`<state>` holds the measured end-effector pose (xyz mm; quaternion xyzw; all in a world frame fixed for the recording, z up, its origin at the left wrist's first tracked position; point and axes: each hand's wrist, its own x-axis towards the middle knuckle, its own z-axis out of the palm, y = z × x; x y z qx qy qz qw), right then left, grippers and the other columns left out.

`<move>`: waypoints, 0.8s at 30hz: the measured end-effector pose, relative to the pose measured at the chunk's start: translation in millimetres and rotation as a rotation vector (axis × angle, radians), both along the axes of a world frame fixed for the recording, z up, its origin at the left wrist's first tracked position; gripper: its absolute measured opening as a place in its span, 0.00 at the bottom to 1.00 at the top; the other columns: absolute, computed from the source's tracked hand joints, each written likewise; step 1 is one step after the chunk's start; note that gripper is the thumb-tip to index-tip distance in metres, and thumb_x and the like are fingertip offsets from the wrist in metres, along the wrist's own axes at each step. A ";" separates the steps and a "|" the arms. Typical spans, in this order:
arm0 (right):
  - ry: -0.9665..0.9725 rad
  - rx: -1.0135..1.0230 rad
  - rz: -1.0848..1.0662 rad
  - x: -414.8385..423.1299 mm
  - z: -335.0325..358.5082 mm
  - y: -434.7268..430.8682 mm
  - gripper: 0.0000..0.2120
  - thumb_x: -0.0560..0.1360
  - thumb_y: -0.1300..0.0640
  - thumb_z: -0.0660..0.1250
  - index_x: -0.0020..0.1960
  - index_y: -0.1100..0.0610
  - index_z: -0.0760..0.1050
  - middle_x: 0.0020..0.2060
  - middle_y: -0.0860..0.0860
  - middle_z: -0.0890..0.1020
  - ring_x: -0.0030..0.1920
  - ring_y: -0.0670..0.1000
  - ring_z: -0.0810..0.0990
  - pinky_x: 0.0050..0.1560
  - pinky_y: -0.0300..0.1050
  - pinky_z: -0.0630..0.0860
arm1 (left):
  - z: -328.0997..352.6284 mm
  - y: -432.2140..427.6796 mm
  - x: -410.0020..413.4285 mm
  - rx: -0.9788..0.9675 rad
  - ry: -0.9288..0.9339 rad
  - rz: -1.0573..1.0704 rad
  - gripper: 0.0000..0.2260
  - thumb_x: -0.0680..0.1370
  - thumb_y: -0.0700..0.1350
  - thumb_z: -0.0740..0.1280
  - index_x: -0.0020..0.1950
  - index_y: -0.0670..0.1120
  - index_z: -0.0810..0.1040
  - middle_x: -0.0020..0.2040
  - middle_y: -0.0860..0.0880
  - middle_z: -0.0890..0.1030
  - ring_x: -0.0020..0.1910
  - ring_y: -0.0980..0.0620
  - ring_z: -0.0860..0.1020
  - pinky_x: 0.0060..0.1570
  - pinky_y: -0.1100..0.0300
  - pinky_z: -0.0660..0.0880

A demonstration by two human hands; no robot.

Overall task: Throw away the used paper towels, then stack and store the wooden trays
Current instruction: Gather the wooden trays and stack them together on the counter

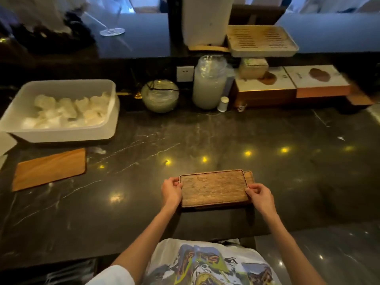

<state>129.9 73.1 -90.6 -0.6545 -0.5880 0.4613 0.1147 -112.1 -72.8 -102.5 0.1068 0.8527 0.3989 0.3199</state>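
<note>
Our left hand (171, 192) is pinching the left short edge of the brown rectangular wooden tray with a raised rim (213, 188). Our right hand (260, 195) is gripping the opposite short edge with curled fingers, so both are clamped on it. This tray is sitting on a second wooden tray (249, 175), which is showing only as a strip and a corner past the top one's far right side. The two are therefore not quite squared up. The pair is lying on the dark marble table (205, 136), close to its near edge and just in front of our body.

We are judging the paper-towel step done as far as these trays go, since no paper is lying on the top tray or around it. Stacking is under way. A flat orange-brown wooden tray (49, 169) is lying well apart to the left, not yet on the pile, and the storing is yet to be done.

Between the pile and that left tray, bare stone is giving us room to slide or carry. A white rectangular tub (61, 134) of crumpled white pieces is standing behind the left tray; we cannot tell whether they are paper towels. A tall glass jar (208, 85) and flat cardboard boxes (267, 87) are lining the back, well away. The near edge is the one we are minding.
</note>
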 end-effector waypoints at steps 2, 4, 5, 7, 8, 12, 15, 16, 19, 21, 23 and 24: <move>-0.028 0.024 0.019 11.3 -3.5 10.3 0.11 0.77 0.57 0.68 0.58 0.58 0.77 0.48 0.53 0.83 0.49 0.51 0.81 0.51 0.47 0.79 | -3.8 13.1 13.9 -0.032 0.058 -0.042 0.10 0.78 0.38 0.67 0.59 0.41 0.80 0.51 0.44 0.83 0.50 0.49 0.80 0.49 0.56 0.77; -0.052 0.056 0.047 17.5 -6.4 17.9 0.11 0.77 0.58 0.68 0.58 0.59 0.77 0.47 0.53 0.82 0.47 0.50 0.80 0.48 0.44 0.76 | -5.8 21.9 23.3 -0.052 0.150 -0.072 0.10 0.78 0.39 0.66 0.59 0.42 0.80 0.52 0.45 0.80 0.51 0.50 0.79 0.49 0.56 0.77; -0.066 0.071 0.067 19.0 -7.0 20.7 0.10 0.77 0.58 0.68 0.57 0.59 0.77 0.47 0.53 0.83 0.46 0.50 0.79 0.47 0.43 0.74 | -6.7 25.1 26.6 -0.049 0.184 -0.078 0.10 0.78 0.39 0.66 0.59 0.42 0.80 0.52 0.46 0.79 0.50 0.51 0.78 0.48 0.58 0.76; -0.096 0.097 0.109 20.9 -7.1 25.2 0.09 0.77 0.59 0.68 0.56 0.59 0.78 0.47 0.54 0.83 0.47 0.51 0.80 0.46 0.42 0.73 | -8.3 29.0 31.4 -0.043 0.211 -0.087 0.09 0.78 0.38 0.66 0.58 0.42 0.80 0.51 0.47 0.76 0.49 0.52 0.77 0.46 0.61 0.73; -0.115 0.110 0.126 21.4 -6.9 27.2 0.09 0.77 0.59 0.67 0.56 0.59 0.78 0.48 0.55 0.83 0.48 0.52 0.81 0.47 0.43 0.74 | -9.5 28.9 33.4 -0.053 0.222 -0.095 0.08 0.78 0.38 0.66 0.56 0.42 0.80 0.51 0.47 0.76 0.48 0.53 0.76 0.46 0.62 0.73; -0.191 0.163 0.187 26.3 -7.4 30.2 0.09 0.77 0.59 0.67 0.56 0.59 0.79 0.48 0.55 0.83 0.50 0.54 0.81 0.50 0.48 0.77 | -12.2 24.2 40.5 -0.094 0.237 -0.120 0.06 0.78 0.39 0.66 0.54 0.43 0.80 0.51 0.47 0.77 0.47 0.54 0.75 0.44 0.62 0.73; -0.170 0.159 0.173 29.9 -10.4 28.1 0.09 0.77 0.58 0.67 0.56 0.58 0.78 0.48 0.55 0.83 0.47 0.52 0.80 0.46 0.45 0.75 | -11.2 23.6 42.3 -0.108 0.227 -0.106 0.05 0.78 0.39 0.67 0.53 0.44 0.80 0.48 0.50 0.75 0.44 0.55 0.75 0.41 0.64 0.71; -0.160 0.152 0.158 30.2 -11.2 27.3 0.09 0.77 0.58 0.67 0.57 0.58 0.78 0.48 0.55 0.83 0.46 0.51 0.79 0.45 0.44 0.74 | -10.2 23.8 42.1 -0.110 0.220 -0.104 0.05 0.78 0.39 0.67 0.52 0.44 0.80 0.47 0.51 0.75 0.42 0.57 0.74 0.39 0.66 0.70; -0.164 0.145 0.118 29.3 -11.9 26.1 0.11 0.77 0.58 0.67 0.58 0.58 0.79 0.49 0.55 0.84 0.48 0.53 0.81 0.48 0.46 0.75 | -8.3 22.9 40.7 -0.103 0.192 -0.111 0.05 0.78 0.40 0.68 0.52 0.44 0.80 0.43 0.55 0.75 0.40 0.58 0.75 0.37 0.68 0.71; -0.165 0.156 0.102 29.2 -12.1 25.6 0.12 0.77 0.58 0.68 0.59 0.58 0.79 0.50 0.56 0.84 0.51 0.55 0.82 0.51 0.48 0.75 | -8.0 21.1 40.0 -0.092 0.179 -0.129 0.05 0.78 0.40 0.68 0.53 0.44 0.80 0.42 0.55 0.78 0.40 0.59 0.77 0.38 0.67 0.75; -0.156 0.162 0.098 30.0 -12.2 25.2 0.13 0.76 0.58 0.68 0.60 0.58 0.79 0.51 0.55 0.85 0.52 0.54 0.82 0.52 0.47 0.75 | -7.1 20.3 39.6 -0.075 0.161 -0.142 0.06 0.78 0.39 0.67 0.53 0.44 0.80 0.43 0.52 0.81 0.40 0.58 0.79 0.40 0.65 0.78; -0.151 0.158 0.098 30.6 -12.4 25.4 0.14 0.76 0.58 0.68 0.61 0.58 0.79 0.51 0.55 0.84 0.52 0.54 0.81 0.51 0.46 0.74 | -6.4 20.4 38.9 -0.068 0.151 -0.140 0.06 0.78 0.39 0.67 0.54 0.43 0.81 0.43 0.52 0.82 0.41 0.58 0.80 0.41 0.64 0.79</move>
